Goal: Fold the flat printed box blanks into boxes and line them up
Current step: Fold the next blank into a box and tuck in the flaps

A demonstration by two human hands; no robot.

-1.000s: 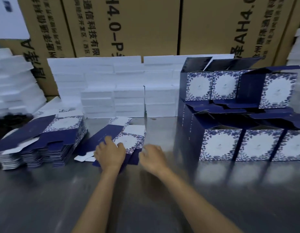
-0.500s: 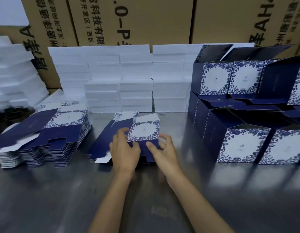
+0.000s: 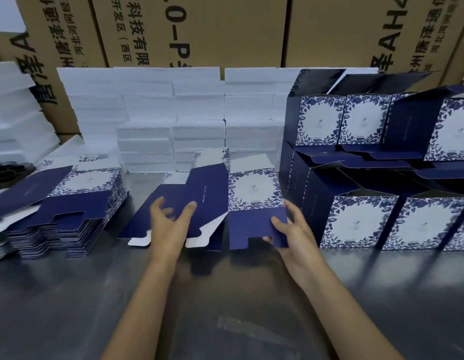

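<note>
Navy-and-white printed cardboard fills this head-height view over a grey metal table (image 3: 70, 294). At the centre, a person lifts one flat box blank (image 3: 254, 201) off the surface, tilted up toward the viewer. The right hand (image 3: 290, 231) pinches the blank's lower right flap, thumb on the front and fingers behind, which looks like a grip chosen to steady that edge while the sheet is opened. The left hand (image 3: 171, 222) is spread and relaxed, fingers straight against the plain navy panel; whether it truly grips anything cannot be told.

To the left lies a tall stack of unfolded blanks (image 3: 67, 203), close enough to draw the next sheet. To the right, finished boxes (image 3: 363, 222) stand in two tiers, floral faces toward the viewer and lid flaps up, probably to await filling. Behind the hands, white foam blocks (image 3: 171, 113) are piled against large brown shipping cartons (image 3: 225, 29).

Judging by this, folding of the current blank is only beginning.
</note>
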